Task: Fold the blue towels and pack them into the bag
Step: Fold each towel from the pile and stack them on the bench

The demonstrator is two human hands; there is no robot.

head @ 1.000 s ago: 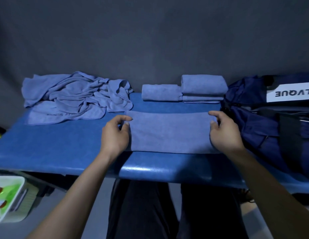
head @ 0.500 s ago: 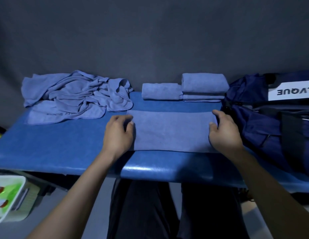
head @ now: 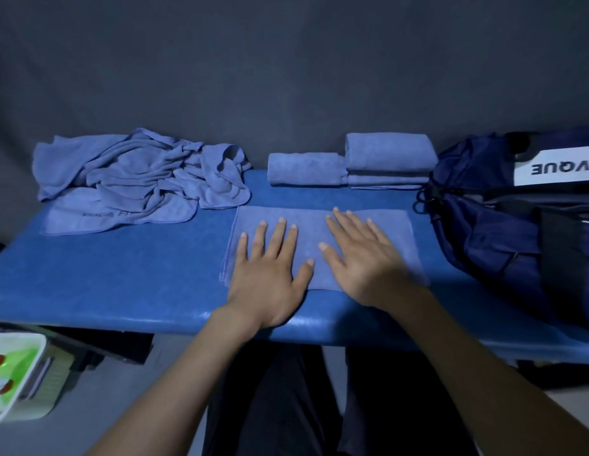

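Observation:
A folded blue towel (head: 395,225) lies flat on the blue table (head: 122,278) in front of me. My left hand (head: 270,271) presses flat on its left half, fingers spread and straight. My right hand (head: 362,258) lies flat on its middle, fingers straight. A crumpled heap of blue towels (head: 138,179) sits at the back left. Folded blue towels (head: 385,159) are stacked at the back centre. The dark navy bag (head: 503,232) with a white LVQUE label stands at the right end of the table.
A dark grey wall runs behind the table. A white and green plastic basket (head: 16,380) stands on the floor at the lower left. My dark trouser legs (head: 303,406) show below the table's front edge.
Both hands left the towel's side edges and moved inward onto its top. They now lie flat with straight fingers instead of curled round the ends.

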